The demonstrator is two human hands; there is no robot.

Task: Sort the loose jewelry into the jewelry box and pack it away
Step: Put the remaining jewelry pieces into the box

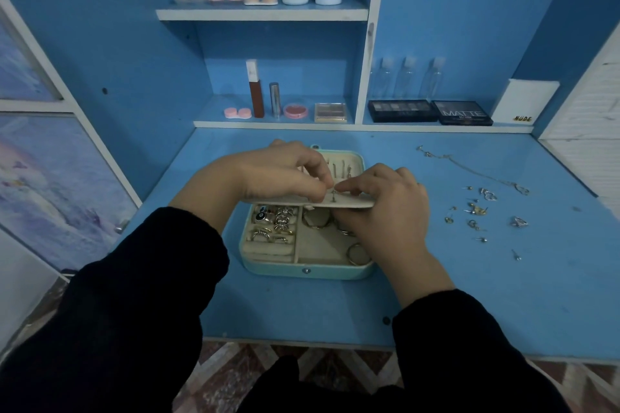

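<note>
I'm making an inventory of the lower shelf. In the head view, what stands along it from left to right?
pink lens case → tall red tube → silver tube → round pink compact → small beige palette → black palette → MATTE palette → white NUDE box. The clear bottles behind overlap the black palette, so they are left out.

Mint-green jewelry box (302, 273) lined in cream below the left hand (278, 171), cream earring panel (352, 202) in that hand, silver and gold loose jewelry (476, 209) right of the right hand (385, 211), plain blue desk (469, 278), black sleeves (134, 312), red-brown zigzag floor (235, 365).
</note>
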